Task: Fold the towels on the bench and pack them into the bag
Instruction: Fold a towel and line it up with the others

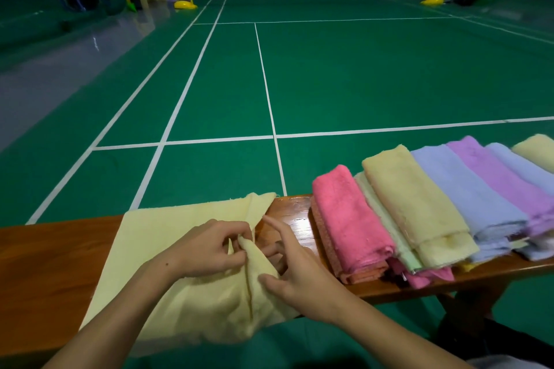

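A pale yellow towel [168, 252] lies spread on the table [45, 263]; a raised fold is pinched by the left hand [207, 249] (right hand [295, 272] relaxed, thumb resting on it). If released early, the fold could slump crooked.

Wooden bench [45, 257] bears a spread yellow towel [168, 228] and folded towels [419, 210]
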Available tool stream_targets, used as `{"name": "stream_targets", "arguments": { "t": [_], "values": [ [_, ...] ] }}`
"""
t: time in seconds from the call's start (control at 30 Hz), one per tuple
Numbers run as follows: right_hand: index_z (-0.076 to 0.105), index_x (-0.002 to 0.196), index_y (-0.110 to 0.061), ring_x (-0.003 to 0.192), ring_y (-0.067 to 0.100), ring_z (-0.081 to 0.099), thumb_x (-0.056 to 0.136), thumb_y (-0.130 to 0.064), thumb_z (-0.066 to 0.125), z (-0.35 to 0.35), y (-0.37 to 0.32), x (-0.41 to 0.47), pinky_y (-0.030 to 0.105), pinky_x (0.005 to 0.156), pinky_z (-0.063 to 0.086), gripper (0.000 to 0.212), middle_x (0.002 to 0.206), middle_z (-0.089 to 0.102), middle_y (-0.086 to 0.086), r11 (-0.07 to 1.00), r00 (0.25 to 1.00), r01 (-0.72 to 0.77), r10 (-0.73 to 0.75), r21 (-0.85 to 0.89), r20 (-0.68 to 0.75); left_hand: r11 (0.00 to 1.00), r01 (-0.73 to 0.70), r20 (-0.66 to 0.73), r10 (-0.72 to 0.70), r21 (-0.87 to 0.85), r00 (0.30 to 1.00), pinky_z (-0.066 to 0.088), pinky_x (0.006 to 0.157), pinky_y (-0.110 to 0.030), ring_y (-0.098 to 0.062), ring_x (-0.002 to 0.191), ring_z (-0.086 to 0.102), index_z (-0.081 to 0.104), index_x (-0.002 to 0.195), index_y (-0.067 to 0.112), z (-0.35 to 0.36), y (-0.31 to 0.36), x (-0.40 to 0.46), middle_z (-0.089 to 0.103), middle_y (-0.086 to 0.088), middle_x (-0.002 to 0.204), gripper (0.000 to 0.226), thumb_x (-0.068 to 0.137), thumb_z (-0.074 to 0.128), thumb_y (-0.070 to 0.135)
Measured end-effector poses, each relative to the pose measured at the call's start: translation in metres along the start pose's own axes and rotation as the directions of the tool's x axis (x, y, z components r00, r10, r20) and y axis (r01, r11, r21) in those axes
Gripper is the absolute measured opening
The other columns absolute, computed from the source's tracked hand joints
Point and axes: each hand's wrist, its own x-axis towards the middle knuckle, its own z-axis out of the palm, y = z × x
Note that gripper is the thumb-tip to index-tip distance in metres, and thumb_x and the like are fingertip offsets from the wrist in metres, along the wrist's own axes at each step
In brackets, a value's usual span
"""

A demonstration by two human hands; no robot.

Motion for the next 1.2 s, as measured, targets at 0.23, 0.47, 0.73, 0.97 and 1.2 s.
{"name": "stream_targets", "arguments": {
  "t": [0.23, 0.47, 0.73, 0.97, 1.2],
  "values": [
    [0.076, 0.093, -0.026, 0.082, 0.014, 0.069, 0.086, -0.031, 0.08, -0.003, 0.023, -0.004, 0.043, 0.082, 0.06, 0.01, 0.089, 0.075, -0.003, 0.987, 0.988, -0.153, 0.153, -0.055, -0.001, 0.986, -0.027, -0.168, -0.001, -0.163, 0.986, 0.052, 0.064, -0.029, -0.019, 0.074, 0.065, 0.069, 0.094, 0.028, -0.01, -0.008, -0.013, 0.069, 0.005, 0.089, 0.008, 0.086, 0.072, 0.026],
    [0.074, 0.086, -0.029, 0.077, 0.005, 0.065, 0.087, -0.029, 0.079, -0.01, 0.019, 0.001, 0.039, 0.079, 0.058, 0.006, 0.085, 0.074, -0.002, 0.993, 0.993, -0.117, 0.116, -0.015, -0.029, 0.949, -0.041, -0.21, -0.027, -0.312, 0.977, 0.06, 0.067, -0.04, -0.023, 0.083, 0.07, 0.072, 0.096, 0.017, -0.013, -0.003, -0.018, 0.07, -0.001, 0.092, 0.016, 0.089, 0.075, 0.003],
    [0.07, 0.097, -0.029, 0.094, 0.004, 0.065, 0.091, -0.038, 0.069, 0.002, 0.027, 0.032, 0.032, 0.088, 0.056, 0.011, 0.102, 0.07, -0.012, 0.998, 0.972, -0.055, 0.057, 0.015, -0.228, 0.794, -0.144, -0.257, -0.016, -0.59, 0.966, 0.055, 0.08, -0.047, -0.037, 0.087, 0.068, 0.068, 0.101, 0.007, -0.018, 0.004, -0.027, 0.066, -0.02, 0.092, 0.017, 0.086, 0.076, 0.009],
    [0.073, 0.082, -0.04, 0.12, -0.006, 0.062, 0.088, -0.031, 0.079, 0.03, 0.024, 0.064, 0.02, 0.092, 0.054, 0.012, 0.152, 0.047, -0.01, 0.955, 0.957, 0.045, 0.043, 0.293, -0.288, 0.775, -0.215, -0.322, 0.015, -0.595, 0.946, 0.058, 0.084, -0.046, -0.046, 0.09, 0.065, 0.07, 0.102, 0.006, -0.022, 0.001, -0.035, 0.066, -0.017, 0.093, 0.024, 0.083, 0.08, 0.015],
    [0.081, 0.09, -0.023, 0.139, 0.007, 0.055, 0.084, -0.022, 0.082, 0.039, 0.007, 0.079, 0.034, 0.108, 0.051, 0.006, 0.161, 0.042, -0.021, 0.838, 0.957, 0.187, -0.038, 0.513, -0.287, 0.731, -0.265, -0.401, -0.014, -0.629, 0.916, 0.057, 0.075, -0.033, -0.03, 0.081, 0.065, 0.071, 0.092, 0.01, -0.042, 0.002, -0.051, 0.066, -0.018, 0.09, 0.021, 0.078, 0.084, 0.02]
  ]
}}
